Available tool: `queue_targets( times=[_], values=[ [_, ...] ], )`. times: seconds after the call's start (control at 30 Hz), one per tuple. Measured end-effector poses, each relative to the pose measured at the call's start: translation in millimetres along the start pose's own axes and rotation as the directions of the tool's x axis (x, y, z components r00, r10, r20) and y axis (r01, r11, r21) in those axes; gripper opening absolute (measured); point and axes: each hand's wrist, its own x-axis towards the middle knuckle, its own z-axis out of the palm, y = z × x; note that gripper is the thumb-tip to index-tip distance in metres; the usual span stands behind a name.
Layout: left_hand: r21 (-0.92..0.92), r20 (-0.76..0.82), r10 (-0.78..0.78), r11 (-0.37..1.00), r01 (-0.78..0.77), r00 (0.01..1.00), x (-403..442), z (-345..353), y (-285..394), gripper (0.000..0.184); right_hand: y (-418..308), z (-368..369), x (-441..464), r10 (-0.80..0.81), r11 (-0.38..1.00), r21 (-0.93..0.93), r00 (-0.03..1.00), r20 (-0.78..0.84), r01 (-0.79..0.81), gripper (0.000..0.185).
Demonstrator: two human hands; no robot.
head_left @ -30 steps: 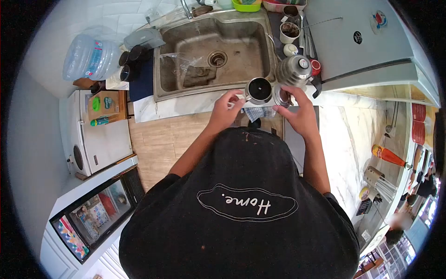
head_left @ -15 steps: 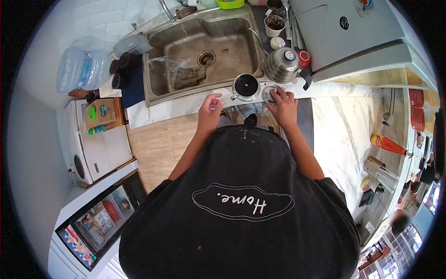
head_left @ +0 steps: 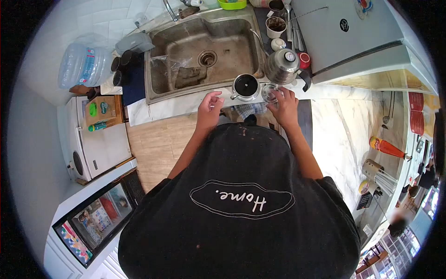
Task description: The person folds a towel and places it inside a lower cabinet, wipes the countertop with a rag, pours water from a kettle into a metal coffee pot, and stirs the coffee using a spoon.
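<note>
A metal pot (head_left: 245,87) with dark liquid or dark contents stands on the counter edge in front of the sink, its handle at the lower left. Just right of it is a round, shiny lid (head_left: 268,93). My right hand (head_left: 285,110) has its fingertips at the lid's right side and appears to grip it; the exact contact is partly hidden by the fingers. My left hand (head_left: 210,110) hovers left of the pot, empty, with fingers loosely bent and apart. Behind the lid stands a steel gooseneck kettle (head_left: 280,66) with a black handle.
The steel sink (head_left: 162,44) lies beyond the pot, with clear plastic in its basin. White cup (head_left: 275,27), small white jar (head_left: 278,44) and red-rimmed item (head_left: 304,60) crowd the kettle. Dark cups (head_left: 128,59) stand left of the sink. A fridge (head_left: 355,37) is at the right.
The lid shows a brighter, shinier face, and my right fingers have shifted from its middle to its right side. My left hand and the pot are nearly unmoved.
</note>
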Motion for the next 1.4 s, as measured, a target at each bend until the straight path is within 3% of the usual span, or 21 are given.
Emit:
queue_targets(
  times=[0.07,0.17,0.23,0.33,0.4,0.53,0.63,0.83,0.97,1.17,1.23,1.3,1.37,1.4],
  values=[
    [0.004,-0.018,0.01,1.0,-0.01,1.0,1.1,-4.2,2.1,0.027,3.2,-16.0,-3.0,-0.002,0.992,0.124,1.0,-0.009,0.003,0.051],
    [0.04,-0.006,-0.018,0.999,0.018,1.0,0.7,-11.2,0.9,0.028,-6.8,-53.0,-5.1,0.006,0.996,0.091,0.945,-0.328,0.025,0.044],
    [0.06,0.005,-0.037,0.998,0.037,0.999,0.5,-10.9,-0.6,0.028,-10.2,-70.3,1.3,0.074,0.996,0.069,0.891,-0.447,-0.048,0.04],
    [0.043,0.013,-0.029,0.999,0.029,0.999,2.1,-7.0,-4.2,0.027,-4.0,-71.7,18.6,0.235,0.972,0.141,0.843,-0.484,-0.19,0.04],
    [-0.003,0.014,0.0,1.0,0.0,1.0,2.3,-3.7,-7.8,0.026,6.7,-63.2,34.3,0.323,0.939,0.268,0.825,-0.465,-0.216,0.043],
    [-0.005,0.023,0.032,0.999,-0.031,0.999,4.3,-2.6,-5.8,0.026,16.6,-52.1,61.2,0.294,0.943,0.274,0.859,-0.418,-0.189,0.042],
    [-0.016,0.02,0.039,0.999,-0.038,0.999,2.6,-4.3,-5.2,0.026,21.6,-43.0,72.3,0.426,0.871,0.389,0.855,-0.296,-0.3,0.043],
    [0.023,0.038,-0.004,1.0,0.003,0.999,-3.8,-4.7,3.5,0.03,37.6,-41.0,71.4,0.554,0.755,0.534,0.806,-0.208,-0.381,0.047],
    [-0.016,-0.007,0.029,0.999,-0.029,1.0,-1.5,-3.1,1.9,0.028,35.8,-34.9,65.2,0.502,0.802,0.527,0.796,-0.338,-0.282,0.044],
    [-0.036,-0.03,0.031,0.999,-0.032,0.999,3.4,-5.2,-3.8,0.028,-13.4,-104.2,59.5,0.565,0.762,0.534,0.778,-0.273,-0.366,0.038],
    [-0.038,-0.028,0.035,0.999,-0.036,0.999,4.5,-2.4,-2.5,0.028,-12.8,-119.5,56.5,0.48,0.808,0.533,0.804,-0.35,-0.251,0.036],
    [-0.039,-0.022,0.046,0.998,-0.046,0.999,5.3,-0.5,-1.1,0.028,-30.6,-147.6,52.8,0.492,0.779,0.576,0.81,-0.319,-0.246,0.032],
    [-0.043,-0.013,0.069,0.997,-0.069,0.998,5.6,2.0,2.1,0.027,-41.3,-169.8,50.2,0.399,0.822,0.544,0.851,-0.341,-0.168,0.031],
    [-0.044,-0.009,0.081,0.996,-0.081,0.997,5.3,3.1,4.8,0.027,-45.4,-180.6,47.8,0.409,0.818,0.536,0.867,-0.284,-0.21,0.032]
  ],
)
